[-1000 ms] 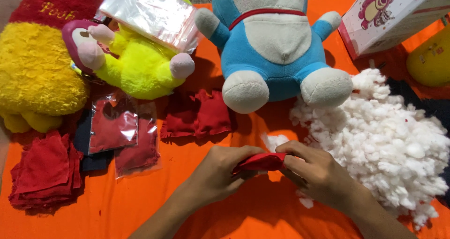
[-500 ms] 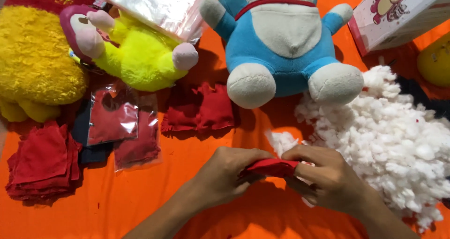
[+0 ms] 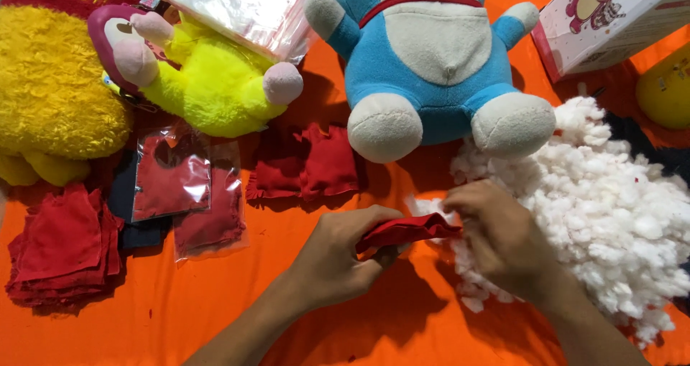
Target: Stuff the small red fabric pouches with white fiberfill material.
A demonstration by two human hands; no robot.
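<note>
Two bare hands meet over a small red fabric pouch (image 3: 406, 231), near the middle of the orange cloth-covered table (image 3: 215, 316). The left hand (image 3: 338, 255) is closed around the pouch's left end, fingers curled under it. The right hand (image 3: 503, 237) is bunched at the pouch's right end, fingertips pressed to its opening and resting against the big heap of white fluffy stuffing (image 3: 611, 215) to the right. Just beyond the pouch, farther off, lie two flat red felt pieces (image 3: 305, 163). Behind those sits a blue and white plush toy (image 3: 431, 57), its feet touching the stuffing. To the left are red pieces in clear plastic bags (image 3: 183, 186), a stack of red fabric squares (image 3: 61, 247), and a yellow-green plush with pink face (image 3: 201, 71).
</note>
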